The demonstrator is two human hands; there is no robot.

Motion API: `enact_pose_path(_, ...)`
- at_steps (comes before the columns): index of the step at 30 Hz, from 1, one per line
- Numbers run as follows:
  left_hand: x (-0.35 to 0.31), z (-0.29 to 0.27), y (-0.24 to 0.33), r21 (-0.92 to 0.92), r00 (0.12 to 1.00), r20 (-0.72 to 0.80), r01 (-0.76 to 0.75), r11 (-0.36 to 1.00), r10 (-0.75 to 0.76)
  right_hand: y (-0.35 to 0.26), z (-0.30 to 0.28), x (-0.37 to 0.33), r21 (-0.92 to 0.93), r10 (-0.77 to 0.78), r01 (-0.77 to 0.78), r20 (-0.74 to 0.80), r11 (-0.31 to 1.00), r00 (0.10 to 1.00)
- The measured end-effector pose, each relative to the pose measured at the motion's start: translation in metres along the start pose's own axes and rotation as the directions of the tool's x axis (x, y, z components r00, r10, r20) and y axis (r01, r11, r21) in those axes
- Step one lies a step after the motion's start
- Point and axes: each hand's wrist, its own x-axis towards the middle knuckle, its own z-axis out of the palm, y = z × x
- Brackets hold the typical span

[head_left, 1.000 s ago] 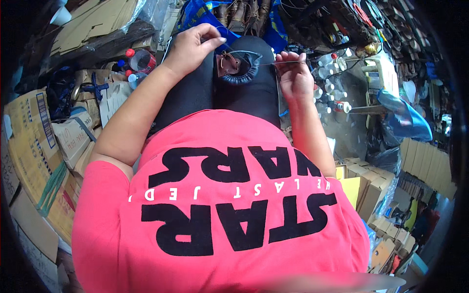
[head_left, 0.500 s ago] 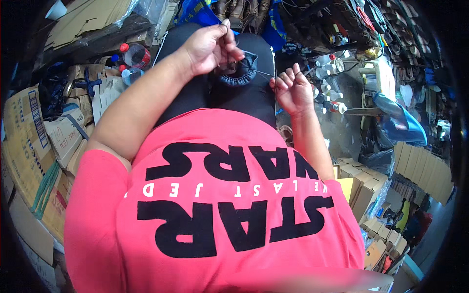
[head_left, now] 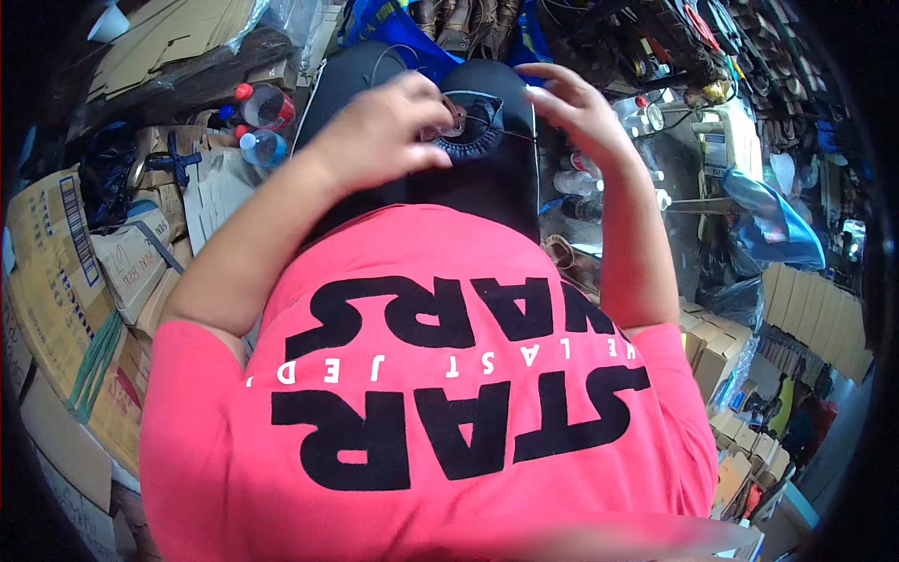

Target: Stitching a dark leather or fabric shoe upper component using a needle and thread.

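On my dark-trousered lap rests a small black leather piece (head_left: 478, 142) with a gathered, pleated rim around an opening; it looks like a part-sewn shoe. A thin thread crosses its opening and trails to the right. My left hand (head_left: 398, 126), a little blurred, is at the piece's left edge with its fingers curved and thumb apart. Whether it touches the piece I cannot tell. To the right of the piece my right hand (head_left: 576, 108) is raised, with finger and thumb spread and nothing visible between them. A dark thread loop (head_left: 389, 58) arches above my left hand.
Bottles with red and blue caps (head_left: 265, 108) stand at the left beside cardboard boxes (head_left: 131, 258). More bottles (head_left: 579, 183) are past my right knee. A blue bag (head_left: 412, 42) with brown footwear (head_left: 459, 26) is beyond my knees. Stacked cartons (head_left: 716, 342) lie at the right.
Both hands have opened from their closed, pulling grip. My left hand has come down towards the leather piece; my right has risen and turned inward. The thread between them has slackened.
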Motion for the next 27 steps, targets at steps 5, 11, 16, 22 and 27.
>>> enact_pose_path(5,0.007,0.033,-0.003,0.177,0.988,0.129,-0.104,0.979,0.082,-0.015,0.027,0.017,-0.365,0.110,-0.023,0.219,0.931,0.969)
enact_pose_path(11,0.013,0.025,-0.014,-0.138,0.997,0.010,-0.076,0.987,0.078,0.015,0.034,0.003,-0.089,0.101,-0.088,0.153,0.992,0.983)
enact_pose_path(16,0.047,0.017,-0.020,-0.169,0.996,-0.091,-0.013,0.986,-0.003,0.013,0.030,-0.011,0.154,0.002,0.019,-0.137,0.988,0.991)
enact_pose_path(22,0.077,0.036,-0.017,-0.326,0.958,0.265,0.192,0.926,-0.106,0.009,0.032,-0.025,0.024,0.073,-0.077,0.122,0.997,0.990)
enact_pose_path(27,0.083,0.036,-0.012,-0.312,0.941,0.330,0.188,0.931,-0.080,0.011,0.029,-0.047,-0.096,-0.042,0.051,0.094,0.994,0.995)
